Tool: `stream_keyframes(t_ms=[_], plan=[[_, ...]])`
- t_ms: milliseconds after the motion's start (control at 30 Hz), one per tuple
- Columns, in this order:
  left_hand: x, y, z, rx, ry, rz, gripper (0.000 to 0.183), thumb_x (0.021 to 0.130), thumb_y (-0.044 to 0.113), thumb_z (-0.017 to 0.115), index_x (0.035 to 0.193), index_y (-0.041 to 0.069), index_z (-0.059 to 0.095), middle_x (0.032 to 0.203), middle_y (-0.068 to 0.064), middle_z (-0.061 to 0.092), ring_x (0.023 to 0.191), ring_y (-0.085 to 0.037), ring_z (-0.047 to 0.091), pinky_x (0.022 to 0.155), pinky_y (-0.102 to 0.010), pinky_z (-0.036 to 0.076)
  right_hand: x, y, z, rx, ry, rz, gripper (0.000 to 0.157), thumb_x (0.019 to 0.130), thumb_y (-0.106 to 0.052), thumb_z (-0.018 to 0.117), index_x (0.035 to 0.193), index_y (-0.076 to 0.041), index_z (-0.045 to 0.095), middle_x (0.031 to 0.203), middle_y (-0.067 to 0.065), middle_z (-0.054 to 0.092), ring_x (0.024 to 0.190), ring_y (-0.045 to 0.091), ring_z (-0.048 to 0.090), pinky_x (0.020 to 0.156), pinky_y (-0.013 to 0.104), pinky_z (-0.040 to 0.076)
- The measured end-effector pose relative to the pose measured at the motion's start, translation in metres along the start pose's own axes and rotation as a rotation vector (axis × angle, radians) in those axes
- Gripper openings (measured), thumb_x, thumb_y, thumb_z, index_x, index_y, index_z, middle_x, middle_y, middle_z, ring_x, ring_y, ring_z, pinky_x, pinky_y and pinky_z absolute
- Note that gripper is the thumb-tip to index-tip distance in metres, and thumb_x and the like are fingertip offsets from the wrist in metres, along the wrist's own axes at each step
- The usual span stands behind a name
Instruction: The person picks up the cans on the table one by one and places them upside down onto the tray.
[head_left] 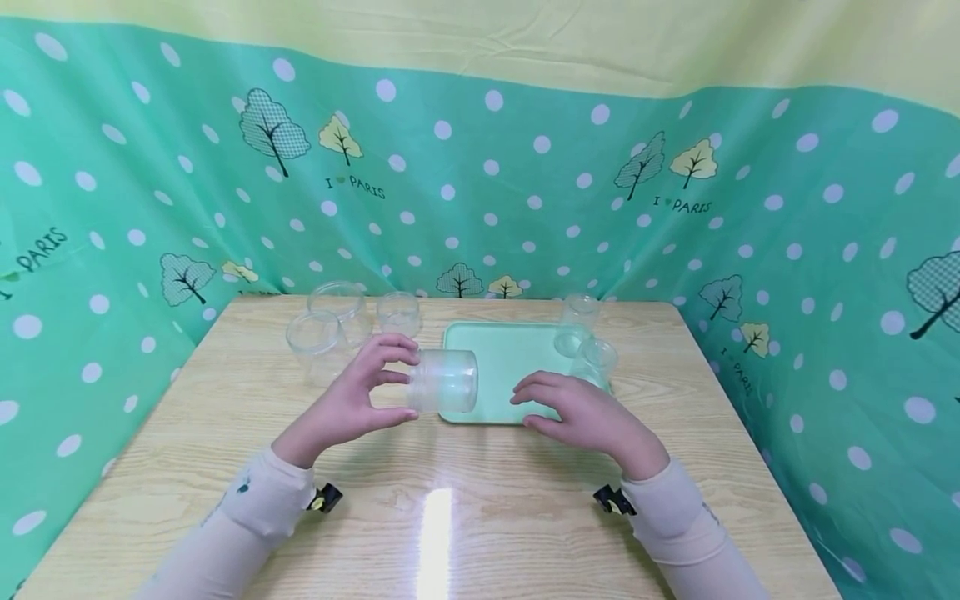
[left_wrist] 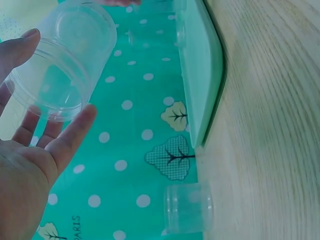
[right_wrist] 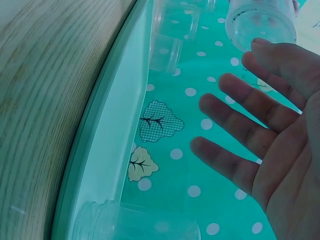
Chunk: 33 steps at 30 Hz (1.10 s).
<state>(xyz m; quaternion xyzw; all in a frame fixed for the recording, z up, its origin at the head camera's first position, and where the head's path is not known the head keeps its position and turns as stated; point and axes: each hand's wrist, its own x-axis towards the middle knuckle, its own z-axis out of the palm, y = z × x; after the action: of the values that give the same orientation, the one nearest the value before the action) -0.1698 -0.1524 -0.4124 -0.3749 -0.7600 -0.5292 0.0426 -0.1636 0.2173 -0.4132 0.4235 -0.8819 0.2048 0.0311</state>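
A clear plastic jar (head_left: pixel 444 382) lies sideways in the air, over the left end of the green tray (head_left: pixel 498 375). My left hand (head_left: pixel 352 396) grips it near its open mouth, thumb on one side and fingers on the other; in the left wrist view the jar's (left_wrist: pixel 65 65) threaded rim faces the palm. Over the tray's right part hovers my right hand (head_left: pixel 581 414), holding nothing. In the right wrist view that hand's fingers (right_wrist: pixel 235 160) are spread and loosely extended, a short way from the jar's base (right_wrist: pixel 260 30).
Two clear jars stand on the right of the tray, a far one (head_left: pixel 579 321) and a nearer one (head_left: pixel 598 358). Left of the tray are a large jar (head_left: pixel 337 302), another jar (head_left: pixel 313 337) and a small one (head_left: pixel 399 315). A green dotted curtain (head_left: pixel 517 167) surrounds the wooden table (head_left: pixel 375 517).
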Motion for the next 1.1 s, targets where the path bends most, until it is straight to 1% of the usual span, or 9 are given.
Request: stream_keyframes(t_ms=[133, 233, 367, 500, 767, 967, 1033, 1100], plan=[[0.0008, 0.0011, 0.0024, -0.013, 0.001, 0.015, 0.07, 0.071, -0.011, 0.088, 0.13, 0.004, 0.054, 0.143, -0.017, 0.041, 0.131, -0.014, 0.046, 0.095, -0.039, 0.059, 0.0, -0.0002, -0.0003, 0.008, 0.006, 0.009, 0.027, 0.097, -0.026, 0.073, 0.122, -0.018, 0.07, 0.127, -0.007, 0.065, 0.119, 0.014, 0.063, 0.1, 0.034, 0.055], [0.0019, 0.0013, 0.0034, -0.02, 0.001, 0.023, 0.068, 0.073, -0.005, 0.089, 0.13, 0.008, 0.054, 0.144, -0.013, 0.041, 0.132, -0.017, 0.046, 0.095, -0.038, 0.059, 0.0, -0.0003, -0.0005, 0.006, 0.011, 0.011, 0.026, 0.097, -0.026, 0.073, 0.122, -0.018, 0.07, 0.127, -0.007, 0.065, 0.119, 0.014, 0.063, 0.1, 0.034, 0.055], [0.0017, 0.0003, 0.0037, -0.029, 0.0, 0.025, 0.067, 0.075, 0.0, 0.09, 0.131, 0.009, 0.055, 0.144, -0.011, 0.042, 0.133, -0.018, 0.046, 0.096, -0.038, 0.059, 0.0002, -0.0013, -0.0013, 0.004, 0.023, 0.012, 0.027, 0.097, -0.026, 0.074, 0.122, -0.019, 0.07, 0.127, -0.007, 0.065, 0.119, 0.014, 0.063, 0.1, 0.034, 0.055], [0.0002, -0.0022, 0.0032, -0.032, 0.004, 0.015, 0.066, 0.075, 0.0, 0.09, 0.13, 0.01, 0.056, 0.144, -0.009, 0.042, 0.133, -0.019, 0.047, 0.096, -0.038, 0.059, 0.0012, -0.0022, -0.0008, 0.006, 0.043, 0.021, 0.028, 0.096, -0.026, 0.074, 0.123, -0.02, 0.07, 0.127, -0.008, 0.065, 0.12, 0.012, 0.063, 0.1, 0.034, 0.055], [-0.0008, -0.0039, 0.0046, -0.038, 0.019, 0.012, 0.067, 0.074, -0.001, 0.091, 0.129, 0.01, 0.055, 0.145, -0.012, 0.041, 0.134, -0.021, 0.046, 0.097, -0.037, 0.058, 0.0021, -0.0053, 0.0001, 0.027, 0.126, 0.071, 0.034, 0.095, -0.026, 0.075, 0.128, -0.022, 0.067, 0.129, -0.011, 0.064, 0.122, 0.011, 0.062, 0.1, 0.034, 0.055], [-0.0006, -0.0021, 0.0063, -0.038, 0.03, 0.012, 0.067, 0.074, 0.0, 0.091, 0.13, 0.011, 0.055, 0.145, -0.011, 0.042, 0.134, -0.021, 0.046, 0.097, -0.038, 0.058, 0.0032, -0.0058, -0.0001, 0.045, 0.172, 0.072, 0.037, 0.096, -0.026, 0.075, 0.132, -0.021, 0.066, 0.136, -0.003, 0.063, 0.127, 0.016, 0.06, 0.103, 0.039, 0.054], [-0.0006, -0.0003, 0.0068, -0.038, 0.033, 0.014, 0.067, 0.075, 0.001, 0.091, 0.13, 0.011, 0.055, 0.145, -0.009, 0.042, 0.134, -0.021, 0.046, 0.097, -0.039, 0.058, 0.0036, -0.0061, 0.0001, 0.055, 0.187, 0.07, 0.039, 0.096, -0.026, 0.075, 0.133, -0.02, 0.065, 0.138, -0.002, 0.061, 0.129, 0.016, 0.059, 0.104, 0.039, 0.054], [-0.0007, 0.0008, 0.0076, -0.037, 0.036, 0.022, 0.067, 0.075, 0.001, 0.09, 0.131, 0.011, 0.055, 0.145, -0.01, 0.041, 0.134, -0.022, 0.046, 0.097, -0.04, 0.058, 0.0039, -0.0068, 0.0005, 0.071, 0.209, 0.06, 0.04, 0.095, -0.026, 0.075, 0.133, -0.018, 0.065, 0.14, -0.002, 0.06, 0.13, 0.016, 0.058, 0.104, 0.039, 0.053]])
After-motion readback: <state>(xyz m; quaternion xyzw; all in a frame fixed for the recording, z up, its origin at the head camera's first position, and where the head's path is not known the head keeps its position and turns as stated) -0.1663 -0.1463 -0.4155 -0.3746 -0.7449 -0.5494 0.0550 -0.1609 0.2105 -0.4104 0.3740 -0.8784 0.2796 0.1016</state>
